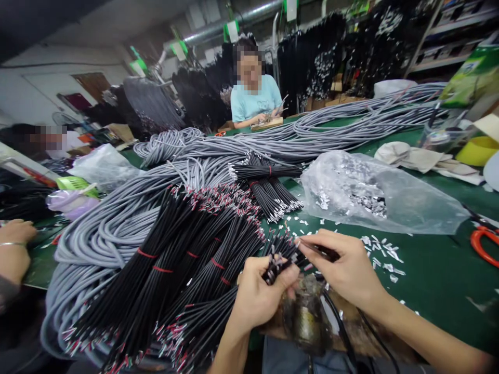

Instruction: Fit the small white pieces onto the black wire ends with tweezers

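Note:
My left hand (pixel 260 293) is closed round a small bunch of black cables (pixel 276 267), whose ends point up and away. Close beside it, my right hand (pixel 343 265) is closed on a slim dark object (pixel 325 251); its kind does not show. The right fingertips meet near the wire ends. Below both hands stands a worn metal device (pixel 307 317) with a rounded body, on a brown board. To the left lie thick bundles of black cables (pixel 171 244) with red and white stripped ends, tied with red bands.
Long grey cables (pixel 105 244) cover the left and back of the green table (pixel 440 265). A clear plastic bag (pixel 413 200) holds silvery scraps; more scraps (pixel 384 249) lie nearby. Red-handled scissors (pixel 483 244) are at the right. A person (pixel 255 98) sits opposite; another person's hand (pixel 15 249) is at left.

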